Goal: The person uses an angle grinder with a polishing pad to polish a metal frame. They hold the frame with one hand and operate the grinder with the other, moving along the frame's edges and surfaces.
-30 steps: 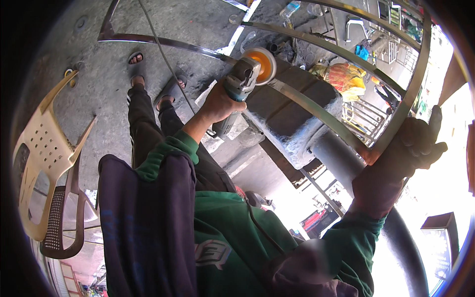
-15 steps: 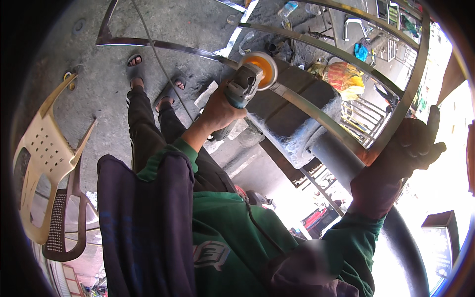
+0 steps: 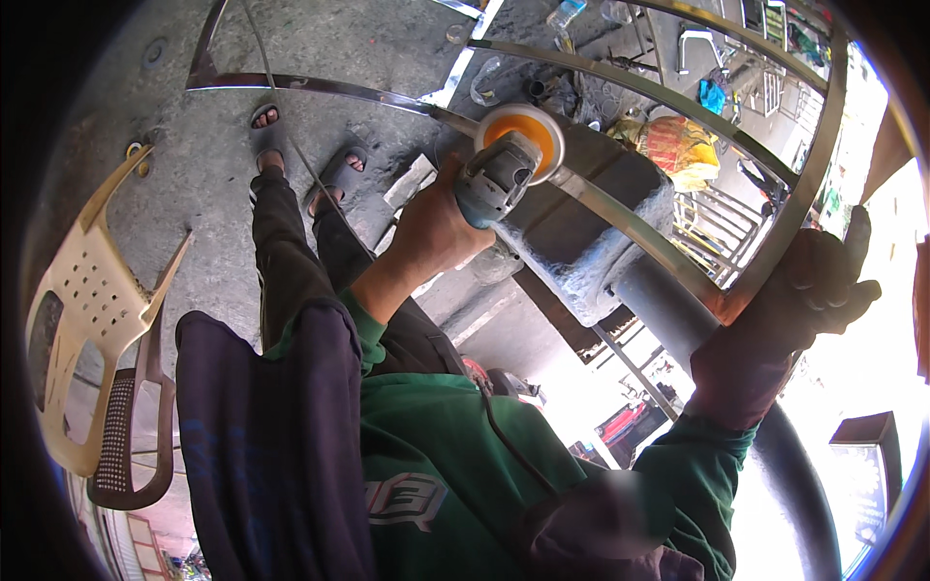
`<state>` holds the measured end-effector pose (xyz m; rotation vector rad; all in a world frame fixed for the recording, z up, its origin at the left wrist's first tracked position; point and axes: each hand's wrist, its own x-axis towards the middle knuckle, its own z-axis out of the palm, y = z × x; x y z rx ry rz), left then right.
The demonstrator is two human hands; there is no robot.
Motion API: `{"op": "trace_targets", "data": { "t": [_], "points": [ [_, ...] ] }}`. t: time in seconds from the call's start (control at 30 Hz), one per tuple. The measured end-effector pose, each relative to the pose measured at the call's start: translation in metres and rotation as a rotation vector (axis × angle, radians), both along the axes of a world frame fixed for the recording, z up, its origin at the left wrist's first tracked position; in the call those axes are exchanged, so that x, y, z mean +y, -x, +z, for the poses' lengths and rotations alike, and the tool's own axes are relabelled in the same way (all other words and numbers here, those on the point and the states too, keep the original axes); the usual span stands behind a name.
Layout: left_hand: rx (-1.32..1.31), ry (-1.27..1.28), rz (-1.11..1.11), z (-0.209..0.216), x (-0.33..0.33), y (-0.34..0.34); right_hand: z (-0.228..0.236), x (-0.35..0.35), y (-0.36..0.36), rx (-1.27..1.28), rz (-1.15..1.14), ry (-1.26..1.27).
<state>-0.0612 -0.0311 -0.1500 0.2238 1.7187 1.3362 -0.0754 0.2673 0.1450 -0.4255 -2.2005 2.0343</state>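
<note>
My left hand (image 3: 441, 221) is closed round the body of an angle grinder (image 3: 497, 184). The grinder's orange-and-white disc (image 3: 520, 136) is at a flat metal bar of a welded frame (image 3: 630, 225); whether they touch, I cannot tell. My right hand (image 3: 819, 281), in shadow, is beside the frame's right-hand bar near a corner. Two of its fingers stretch out apart, and its wrist lies close to that corner. Under the frame is a dark block-shaped support (image 3: 591, 242) with a worn, whitish side. A dark cord (image 3: 291, 116) crosses the floor beside my legs.
At the left stand a beige plastic chair (image 3: 111, 286) and a brown chair (image 3: 145, 484). A thick dark pipe (image 3: 668, 300) passes beneath the frame. Beyond it lie a yellow-and-red sack (image 3: 673, 150), a blue bag (image 3: 712, 95) and metal railings. My sandalled feet (image 3: 344, 174) are at the upper left.
My left hand and the grinder have shifted right along the bar, and the grinder has tilted. The cord has swung slightly left. My right hand has barely moved.
</note>
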Motion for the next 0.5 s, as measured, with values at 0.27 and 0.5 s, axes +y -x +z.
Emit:
{"op": "trace_targets", "data": {
  "t": [0.27,0.5],
  "points": [
    [-0.066,-0.084,0.095,-0.016,0.004,-0.008,-0.001,-0.014,0.016,0.046,0.026,0.12],
    [-0.116,-0.014,0.15,-0.084,0.0,0.003,0.005,-0.03,0.001,-0.011,-0.432,-0.339]
  ]
}}
